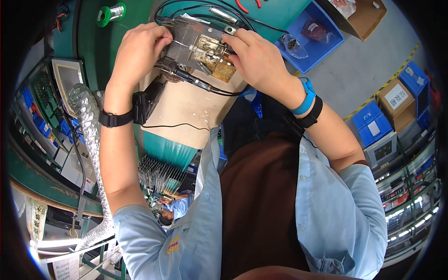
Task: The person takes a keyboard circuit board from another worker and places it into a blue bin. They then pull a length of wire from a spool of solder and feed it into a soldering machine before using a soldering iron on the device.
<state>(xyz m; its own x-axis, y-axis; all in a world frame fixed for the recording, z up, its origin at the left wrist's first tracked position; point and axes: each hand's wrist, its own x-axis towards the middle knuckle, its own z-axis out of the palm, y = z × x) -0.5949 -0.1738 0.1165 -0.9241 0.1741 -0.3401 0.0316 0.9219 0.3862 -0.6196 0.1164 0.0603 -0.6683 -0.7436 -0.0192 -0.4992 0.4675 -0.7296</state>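
My left hand [138, 51] grips the left side of a dark metal fixture [186, 42] that carries a small circuit board [207, 49] with metal parts and a brown sponge-like pad [224, 71]. A thin wire runs from my left fingers across the board. My right hand [256, 58] holds the fixture's right side, fingertips on the board's edge. Black cables [205, 86] trail from under the fixture. Both wrists wear black straps; the right also has a blue band [305, 100].
A beige work surface [186, 112] lies beneath the fixture on a green bench [93, 42]. A green solder spool [109, 14] stands at the back left. Blue bins [312, 39] and cardboard boxes [396, 100] sit on the floor to the right. A silver flexible duct [88, 121] runs down the left.
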